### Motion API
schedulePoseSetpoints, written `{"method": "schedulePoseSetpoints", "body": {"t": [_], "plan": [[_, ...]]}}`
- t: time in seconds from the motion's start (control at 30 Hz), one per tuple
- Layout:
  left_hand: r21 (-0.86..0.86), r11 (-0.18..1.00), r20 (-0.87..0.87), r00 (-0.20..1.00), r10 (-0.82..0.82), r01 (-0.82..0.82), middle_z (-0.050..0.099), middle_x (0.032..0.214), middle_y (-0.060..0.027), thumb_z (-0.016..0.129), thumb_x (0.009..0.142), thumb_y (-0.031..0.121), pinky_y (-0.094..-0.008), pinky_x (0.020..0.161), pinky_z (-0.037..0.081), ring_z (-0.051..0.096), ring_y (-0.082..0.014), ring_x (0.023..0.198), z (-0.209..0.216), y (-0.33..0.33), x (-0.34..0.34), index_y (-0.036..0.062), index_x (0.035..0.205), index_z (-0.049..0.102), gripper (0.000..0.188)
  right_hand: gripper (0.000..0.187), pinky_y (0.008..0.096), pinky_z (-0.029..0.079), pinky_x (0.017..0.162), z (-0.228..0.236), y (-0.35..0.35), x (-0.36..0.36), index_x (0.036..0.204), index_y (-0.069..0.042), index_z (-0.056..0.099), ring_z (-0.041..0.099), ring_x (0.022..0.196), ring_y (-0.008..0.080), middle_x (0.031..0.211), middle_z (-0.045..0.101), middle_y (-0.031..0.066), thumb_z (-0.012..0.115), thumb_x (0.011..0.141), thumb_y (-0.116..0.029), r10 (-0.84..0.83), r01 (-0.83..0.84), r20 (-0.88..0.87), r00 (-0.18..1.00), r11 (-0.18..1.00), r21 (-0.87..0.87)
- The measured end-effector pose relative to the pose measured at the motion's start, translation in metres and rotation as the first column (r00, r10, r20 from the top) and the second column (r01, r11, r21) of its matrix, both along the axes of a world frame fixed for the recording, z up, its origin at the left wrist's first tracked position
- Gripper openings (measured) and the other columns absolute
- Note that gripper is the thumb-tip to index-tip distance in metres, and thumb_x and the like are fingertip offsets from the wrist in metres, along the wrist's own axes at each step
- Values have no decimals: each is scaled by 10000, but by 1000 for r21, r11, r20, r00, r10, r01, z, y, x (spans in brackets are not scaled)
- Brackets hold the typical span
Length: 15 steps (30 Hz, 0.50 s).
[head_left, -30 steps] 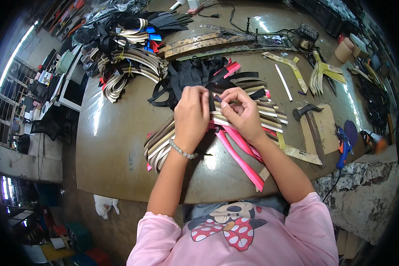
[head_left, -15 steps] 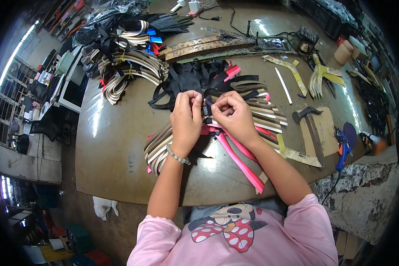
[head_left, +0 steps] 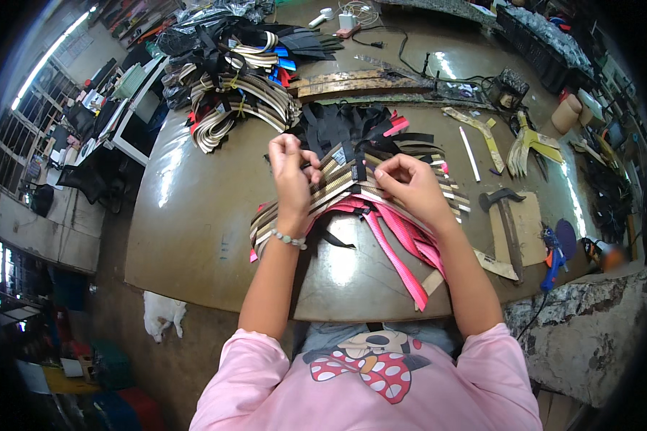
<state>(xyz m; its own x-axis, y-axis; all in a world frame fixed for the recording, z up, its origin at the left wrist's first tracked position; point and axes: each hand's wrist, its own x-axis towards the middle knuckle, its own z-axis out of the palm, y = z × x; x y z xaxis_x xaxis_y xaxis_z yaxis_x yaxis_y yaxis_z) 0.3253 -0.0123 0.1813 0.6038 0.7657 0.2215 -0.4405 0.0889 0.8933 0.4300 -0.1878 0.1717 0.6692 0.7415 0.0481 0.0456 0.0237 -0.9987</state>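
A fanned bundle of striped brown, cream and black webbing straps (head_left: 331,188) lies in front of me, with bright pink straps (head_left: 395,244) under it. At its middle the bundle bends, and small black tabs (head_left: 358,171) with pale marking sit there. Over the left part of the bundle is my left hand (head_left: 295,176), fingers loosely curled and apart, with nothing visible in them. My right hand (head_left: 411,188) is just right of the tabs, thumb and forefinger pinched together; what they hold, if anything, is hidden. Black straps (head_left: 338,123) lie behind the bundle.
More tied strap bundles (head_left: 255,108) are piled at the back left. To the right lie a hammer (head_left: 510,230) on cardboard, a blue glue gun (head_left: 553,258), a white stick (head_left: 469,153) and yellowed Y-shaped pieces (head_left: 532,144). A white animal (head_left: 162,316) is on the floor.
My hands have moved apart from the middle, the left one leftward and the right one rightward. More of the striped straps and the black tabs now shows. The whole view has shifted slightly.
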Motion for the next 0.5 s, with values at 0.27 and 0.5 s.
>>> {"method": "schedulePoseSetpoints", "body": {"t": [0.27,0.5], "plan": [[756,443,-420,876,-235,482,548,763,-94,609,901,234,-344,641,464,564,-234,660,19,-86,-45,34,884,565,205,173,241,565,645,17,-27,24,998,-13,594,633,785,111,962,667,101,606,942,-177,-395,442,-208,895,846,297],[943,230,-302,907,295,240,627,1085,-130,725,786,119,-388,892,456,581,-301,1010,17,-55,-48,35,1058,655,293,153,277,581,708,2,-21,20,934,7,606,663,826,156,964,678,142,668,893,-127,-213,276,-204,955,889,365]]}}
